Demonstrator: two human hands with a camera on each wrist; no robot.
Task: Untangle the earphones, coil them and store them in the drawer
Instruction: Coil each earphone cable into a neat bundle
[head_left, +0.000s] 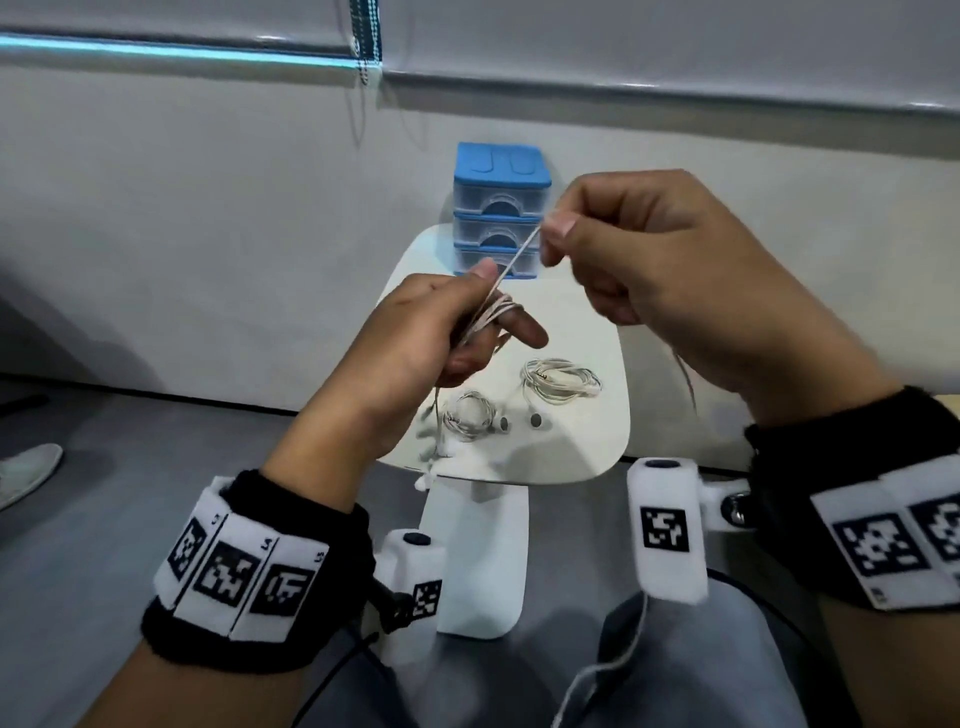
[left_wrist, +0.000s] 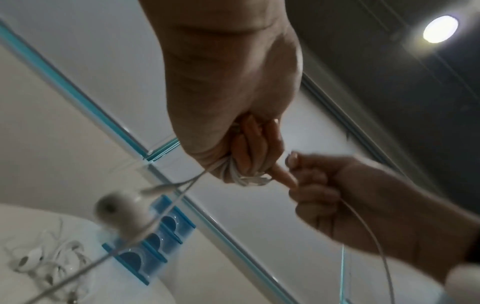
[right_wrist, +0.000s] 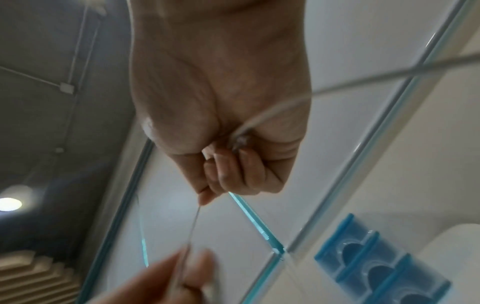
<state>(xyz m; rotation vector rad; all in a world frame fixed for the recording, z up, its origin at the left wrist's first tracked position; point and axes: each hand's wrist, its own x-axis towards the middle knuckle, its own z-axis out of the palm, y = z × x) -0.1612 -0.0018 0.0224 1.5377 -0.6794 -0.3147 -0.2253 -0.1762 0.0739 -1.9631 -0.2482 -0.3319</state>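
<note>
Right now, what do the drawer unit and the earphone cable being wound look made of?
Drawer unit: looks like plastic, with an opaque matte blue top and translucent clear drawers whose fronts let light through. Earphone cable: thin white rubbery sheath, probably soft plastic; it bends tightly around the left hand fingers while the right hand pinches it taut.

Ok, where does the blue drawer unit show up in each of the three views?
Head: the blue drawer unit stands upper centre, at the far edge of the white table, partly behind the hands.
Left wrist: lower left, tilted, behind a dangling earbud.
Right wrist: bottom right corner, tilted.
Shared landmark: its three arched drawer handles.
</note>
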